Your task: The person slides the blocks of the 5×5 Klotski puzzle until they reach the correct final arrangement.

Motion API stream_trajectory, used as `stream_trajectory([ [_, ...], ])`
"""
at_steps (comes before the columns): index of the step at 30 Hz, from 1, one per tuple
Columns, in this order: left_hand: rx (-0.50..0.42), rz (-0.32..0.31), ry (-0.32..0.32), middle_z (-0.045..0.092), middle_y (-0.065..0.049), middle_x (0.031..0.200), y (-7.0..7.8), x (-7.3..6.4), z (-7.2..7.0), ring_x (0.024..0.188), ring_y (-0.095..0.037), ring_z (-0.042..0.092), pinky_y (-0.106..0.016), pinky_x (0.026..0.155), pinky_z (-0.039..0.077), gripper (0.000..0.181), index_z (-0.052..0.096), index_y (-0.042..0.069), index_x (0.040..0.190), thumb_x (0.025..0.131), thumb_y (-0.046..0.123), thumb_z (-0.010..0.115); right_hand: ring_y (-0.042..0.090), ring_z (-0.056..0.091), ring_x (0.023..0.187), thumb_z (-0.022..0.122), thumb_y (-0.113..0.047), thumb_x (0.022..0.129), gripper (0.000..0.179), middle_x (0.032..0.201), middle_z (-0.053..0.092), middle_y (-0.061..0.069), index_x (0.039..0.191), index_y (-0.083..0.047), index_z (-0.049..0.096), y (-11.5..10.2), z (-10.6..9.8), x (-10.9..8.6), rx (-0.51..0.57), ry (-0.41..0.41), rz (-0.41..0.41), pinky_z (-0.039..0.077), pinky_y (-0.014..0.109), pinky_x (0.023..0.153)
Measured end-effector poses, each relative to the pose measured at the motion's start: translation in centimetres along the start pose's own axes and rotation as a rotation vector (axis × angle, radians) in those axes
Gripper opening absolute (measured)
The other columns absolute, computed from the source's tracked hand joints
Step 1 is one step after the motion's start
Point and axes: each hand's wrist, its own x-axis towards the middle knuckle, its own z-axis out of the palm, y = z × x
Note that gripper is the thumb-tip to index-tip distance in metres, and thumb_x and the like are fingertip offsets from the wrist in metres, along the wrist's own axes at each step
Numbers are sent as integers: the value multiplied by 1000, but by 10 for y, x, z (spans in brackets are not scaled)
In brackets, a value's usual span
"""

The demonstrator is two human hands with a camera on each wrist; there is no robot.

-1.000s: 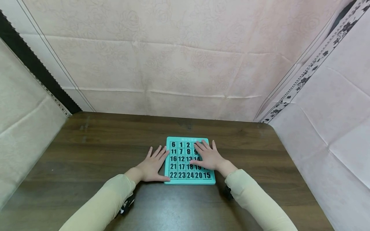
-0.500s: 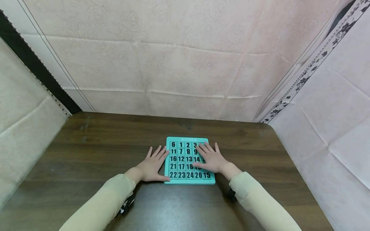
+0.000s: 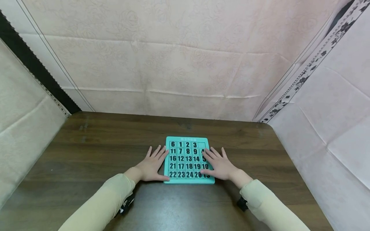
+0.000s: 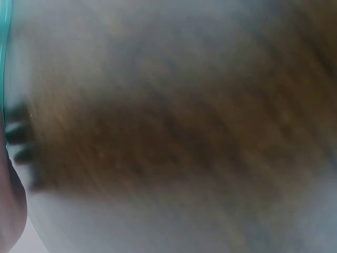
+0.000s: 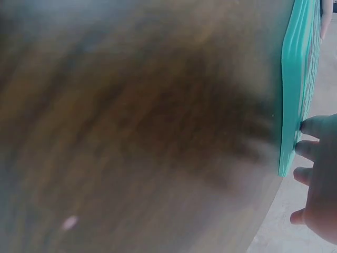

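A turquoise number slide puzzle lies flat on the table, with black-numbered tiles in rows and a gap at its top right corner. My left hand rests along its left edge, fingers spread and thumb on the lower left corner. Over the right column is my right hand, fingers extended, fingertips on or just above the tiles and partly hiding several numbers. In the right wrist view, the right-hand fingers are beside the puzzle's edge. Only a sliver of puzzle edge shows in the left wrist view.
The dark wooden table surrounds the puzzle. Pale patterned cloth hangs behind it, and more cloth stands at the right and left sides. A dark wrist device sits under the right sleeve.
The right hand has slid right and slightly toward the body, uncovering the 3, 9, 14 and 19 tiles and the gap at the top right. The left hand stays put.
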Motion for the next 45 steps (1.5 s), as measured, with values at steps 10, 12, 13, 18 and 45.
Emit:
stream_trajectory([
  [10, 0, 3, 8, 8, -14, 158, 0, 1, 0, 146, -35, 4, -61, 112, 0, 109, 13, 8, 151, 75, 78, 49, 34, 15, 144, 47, -63, 87, 81, 155, 24, 8, 148, -13, 28, 2, 1, 3, 4, 0, 4, -2, 64, 109],
  [12, 0, 5, 8, 8, -14, 158, 0, 1, 0, 146, -35, 4, -62, 111, 0, 109, 13, 7, 151, 75, 78, 49, 34, 15, 144, 47, -63, 87, 81, 155, 25, 8, 148, -13, 28, 3, 1, 4, 11, 5, 4, -1, 64, 109],
  [13, 1, 6, 10, 8, -14, 158, -1, 1, 1, 146, -35, 5, -62, 111, 0, 110, 13, 7, 151, 75, 78, 49, 34, 16, 144, 47, -63, 87, 82, 155, 25, 8, 148, -12, 28, 3, 0, 4, 13, 7, 3, -1, 64, 109],
  [18, 16, -8, -7, 5, -12, 158, -1, 2, 2, 146, -33, 2, -60, 112, 0, 110, 10, 9, 152, 74, 79, 47, 35, 15, 144, 47, -62, 87, 82, 155, 24, 10, 148, -11, 28, 3, -2, 8, 17, 6, 2, -2, 65, 109],
  [45, -4, -10, -7, 2, -11, 159, -2, 1, 3, 146, -31, 0, -59, 113, -2, 110, 7, 11, 152, 75, 78, 47, 34, 11, 145, 44, -64, 88, 84, 157, 18, 10, 150, -13, 20, 8, -5, 24, 2, -13, 51, -1, 65, 109],
])
